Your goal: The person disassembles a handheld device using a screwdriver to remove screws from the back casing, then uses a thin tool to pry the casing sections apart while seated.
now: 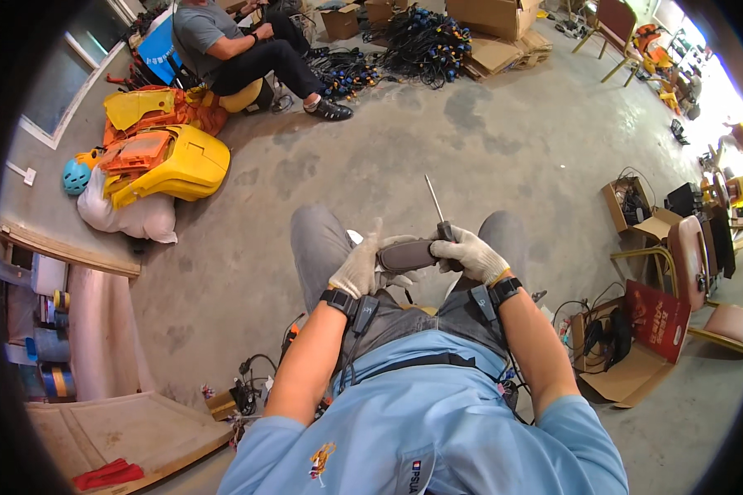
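Note:
Both of my hands wear pale knit work gloves and meet in front of my knees. My left hand (360, 266) is closed on one end of a dark grey-brown, oval, elongated part (407, 256); I cannot tell its exact kind. At the part's other end, my right hand (475, 254) has its fingers wrapped round the dark handle of a screwdriver (435, 200). The metal shaft points up and away from me, off the part. Some right fingers seem to touch the part's end, though the glove hides the contact.
Yellow and orange plastic shells (186, 163) lie on a white sack (128, 210) at left. A seated person (231, 49) works at far left, beside a heap of cables (425, 45). An open carton (631, 375) and a chair (689, 256) stand at right. Cables (252, 388) lie at near left.

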A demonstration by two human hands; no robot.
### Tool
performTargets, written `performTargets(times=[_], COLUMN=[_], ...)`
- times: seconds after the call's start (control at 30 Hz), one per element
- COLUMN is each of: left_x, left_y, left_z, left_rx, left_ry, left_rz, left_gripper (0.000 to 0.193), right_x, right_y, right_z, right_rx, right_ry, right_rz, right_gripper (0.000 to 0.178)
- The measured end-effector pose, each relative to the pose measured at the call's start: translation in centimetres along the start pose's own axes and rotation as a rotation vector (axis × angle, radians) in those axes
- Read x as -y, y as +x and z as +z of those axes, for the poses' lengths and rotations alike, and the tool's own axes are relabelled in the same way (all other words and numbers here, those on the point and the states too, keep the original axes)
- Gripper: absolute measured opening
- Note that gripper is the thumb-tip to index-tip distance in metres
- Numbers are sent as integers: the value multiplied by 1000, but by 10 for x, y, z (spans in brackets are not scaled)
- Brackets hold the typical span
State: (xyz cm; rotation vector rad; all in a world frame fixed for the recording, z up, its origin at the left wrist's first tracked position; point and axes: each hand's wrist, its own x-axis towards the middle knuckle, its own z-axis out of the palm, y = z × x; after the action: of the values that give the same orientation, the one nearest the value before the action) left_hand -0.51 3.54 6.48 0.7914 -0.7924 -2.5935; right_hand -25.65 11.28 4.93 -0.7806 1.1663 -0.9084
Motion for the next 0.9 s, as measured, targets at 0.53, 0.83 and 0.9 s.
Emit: performTargets(times=[0.53, 0.83, 0.9], left_x=[6, 9, 11], left_y=[1, 7, 10], left_z=[-7, -8, -4], left_rx=[59, -191, -284], left_ry=[34, 190, 268], left_rz=[150, 241, 303], left_gripper=[52, 41, 40], right_x=[4, -12, -12], right_y=[-12, -2, -1], right_z=[3, -3, 1], right_rx=[-57, 33, -2], right_ry=[103, 199, 198], right_rz=[-30, 22, -12], right_gripper=[38, 35, 33])
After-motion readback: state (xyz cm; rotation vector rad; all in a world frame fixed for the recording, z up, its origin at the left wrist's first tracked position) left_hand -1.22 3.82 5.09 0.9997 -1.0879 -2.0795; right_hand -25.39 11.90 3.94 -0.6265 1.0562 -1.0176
